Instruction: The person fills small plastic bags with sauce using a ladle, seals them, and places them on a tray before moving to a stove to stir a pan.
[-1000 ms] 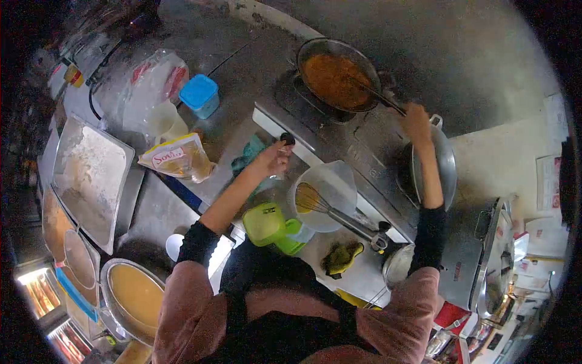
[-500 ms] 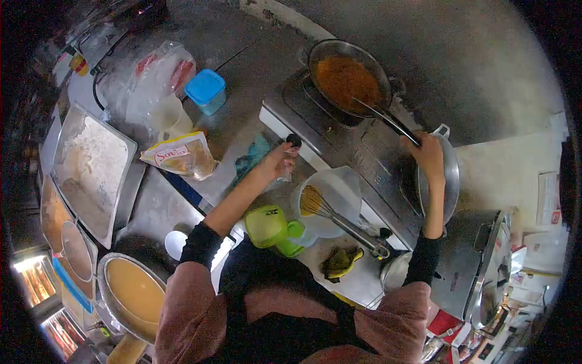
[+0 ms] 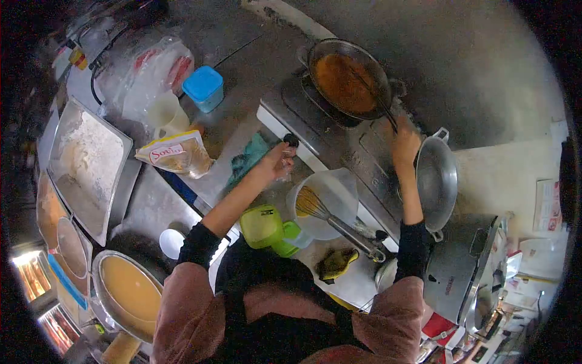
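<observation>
My right hand is closed around the dark handle of a long cooking utensil. The utensil's far end sits in reddish-brown sauce inside a wok on the stove, and its head is hidden. On the stove's front, my left hand has its fingers closed at a black knob; a bit of clear plastic seems to show by those fingers. Below that hand stands a translucent jug with a whisk leaning in it, beside a green container.
A large metal pan and a big pot stand at right. A Sovia-like labelled pouch, blue-lidded tub and teal cloth lie at left. Further left are a floury tray and a bowl of tan liquid.
My right hand has moved left and slightly down, swinging the utensil to a steeper angle across the wok. My left hand stays at the knob.
</observation>
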A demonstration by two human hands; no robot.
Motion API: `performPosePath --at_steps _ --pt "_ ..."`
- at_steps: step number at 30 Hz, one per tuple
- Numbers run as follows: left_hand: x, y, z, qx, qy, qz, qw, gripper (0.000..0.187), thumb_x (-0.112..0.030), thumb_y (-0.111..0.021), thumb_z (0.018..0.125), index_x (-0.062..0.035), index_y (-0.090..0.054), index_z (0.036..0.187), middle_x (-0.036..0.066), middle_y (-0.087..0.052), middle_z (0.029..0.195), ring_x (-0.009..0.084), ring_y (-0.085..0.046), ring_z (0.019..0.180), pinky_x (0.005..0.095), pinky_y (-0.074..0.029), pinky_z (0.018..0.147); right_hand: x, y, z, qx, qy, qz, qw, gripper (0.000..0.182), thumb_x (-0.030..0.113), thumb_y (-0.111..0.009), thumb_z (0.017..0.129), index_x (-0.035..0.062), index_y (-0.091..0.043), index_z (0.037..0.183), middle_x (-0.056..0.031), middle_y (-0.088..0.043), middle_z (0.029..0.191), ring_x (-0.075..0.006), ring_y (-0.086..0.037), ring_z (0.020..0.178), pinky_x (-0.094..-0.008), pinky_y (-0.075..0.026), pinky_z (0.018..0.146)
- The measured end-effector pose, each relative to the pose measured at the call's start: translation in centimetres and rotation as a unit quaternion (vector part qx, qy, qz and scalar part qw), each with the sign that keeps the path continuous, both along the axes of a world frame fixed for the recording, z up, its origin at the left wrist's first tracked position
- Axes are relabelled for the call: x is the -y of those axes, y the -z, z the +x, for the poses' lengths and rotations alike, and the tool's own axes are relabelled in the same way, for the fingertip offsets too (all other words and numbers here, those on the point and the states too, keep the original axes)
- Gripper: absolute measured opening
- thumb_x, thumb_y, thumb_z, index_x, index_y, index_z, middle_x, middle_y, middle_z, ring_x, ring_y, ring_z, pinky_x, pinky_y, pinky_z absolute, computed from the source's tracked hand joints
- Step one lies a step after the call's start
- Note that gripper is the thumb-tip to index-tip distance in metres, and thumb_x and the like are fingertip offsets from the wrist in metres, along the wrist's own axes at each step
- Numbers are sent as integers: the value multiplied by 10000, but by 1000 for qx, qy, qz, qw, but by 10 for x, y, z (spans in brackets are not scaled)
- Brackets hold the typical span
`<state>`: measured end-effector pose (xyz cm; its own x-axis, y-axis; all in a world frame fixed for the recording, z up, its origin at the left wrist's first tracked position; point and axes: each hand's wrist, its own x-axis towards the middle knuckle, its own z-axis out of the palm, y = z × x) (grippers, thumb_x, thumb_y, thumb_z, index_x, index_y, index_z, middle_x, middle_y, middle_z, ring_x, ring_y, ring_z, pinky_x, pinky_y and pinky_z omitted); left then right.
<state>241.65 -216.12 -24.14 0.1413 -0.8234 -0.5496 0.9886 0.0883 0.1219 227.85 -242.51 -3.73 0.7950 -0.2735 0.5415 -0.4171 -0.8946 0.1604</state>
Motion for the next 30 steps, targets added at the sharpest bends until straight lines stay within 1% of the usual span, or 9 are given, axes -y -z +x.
performPosePath --at_steps 4,8,13,15,18,21,25,28,30 --pt "-3 -38 -6 -34 -41 27 998 149 -204 -490 890 -86 -459 804 17 -504 681 108 -403 498 227 -328 413 -16 -23 -11 0 26 20 999 247 258 -605 809 44 -623 931 -130 -631 844 -320 -616 697 -379 -489 583" --pt "-1 -52 -9 39 -46 87 994 138 -199 -445 908 -97 -449 815 12 -486 661 102 -377 477 234 -316 402 -20 -35 -20 26 34 27 999 267 269 -612 804 50 -621 957 -127 -633 839 -315 -620 691 -370 -490 581" --pt "1 -25 -6 17 -50 85 995 133 -226 -486 890 -112 -463 824 -4 -479 655 94 -363 455 250 -322 400 -17 -39 -23 28 26 33 999 298 293 -613 807 35 -634 954 -161 -635 858 -328 -624 712 -376 -492 602" --pt "-4 -16 -7 -54 -57 -88 993 159 -263 -518 875 -118 -477 825 -15 -480 654 93 -366 453 270 -331 404 -14 -37 -25 41 6 40 998 307 300 -614 808 30 -640 950 -173 -635 862 -333 -624 720 -378 -491 609" --pt "0 -25 -7 14 -54 28 998 195 -300 -538 865 -118 -485 820 -17 -483 656 98 -385 460 283 -337 413 -10 -36 -24 1 43 92 995 328 315 -627 798 21 -646 941 -181 -639 828 -335 -625 725 -380 -490 617" --pt "0 -33 -6 32 -46 64 996 194 -305 -517 878 -121 -485 828 -18 -485 654 108 -407 466 285 -341 419 -2 -31 -21 -61 94 182 977 355 335 -647 777 12 -648 924 -187 -635 768 -339 -624 715 -368 -485 604" --pt "0 -30 -6 7 -68 9 998 245 -318 -536 868 -75 -541 843 3 -520 685 97 -387 465 260 -307 382 6 -32 -14 -90 77 201 972 355 355 -655 767 15 -664 869 -190 -624 706 -329 -623 662 -361 -470 599" --pt "1 -39 -6 5 -50 75 996 240 -311 -514 878 -83 -520 803 -6 -512 675 91 -383 465 252 -294 382 10 -29 -16 -98 60 204 972 350 355 -653 769 17 -669 859 -184 -618 676 -323 -613 622 -364 -461 603" --pt "0 -31 -1 22 -34 8 999 256 -318 -461 900 -94 -477 776 5 -486 631 123 -406 451 296 -345 439 15 -25 -14 -94 42 192 976 349 353 -653 769 18 -670 866 -177 -614 657 -319 -604 597 -367 -456 603"
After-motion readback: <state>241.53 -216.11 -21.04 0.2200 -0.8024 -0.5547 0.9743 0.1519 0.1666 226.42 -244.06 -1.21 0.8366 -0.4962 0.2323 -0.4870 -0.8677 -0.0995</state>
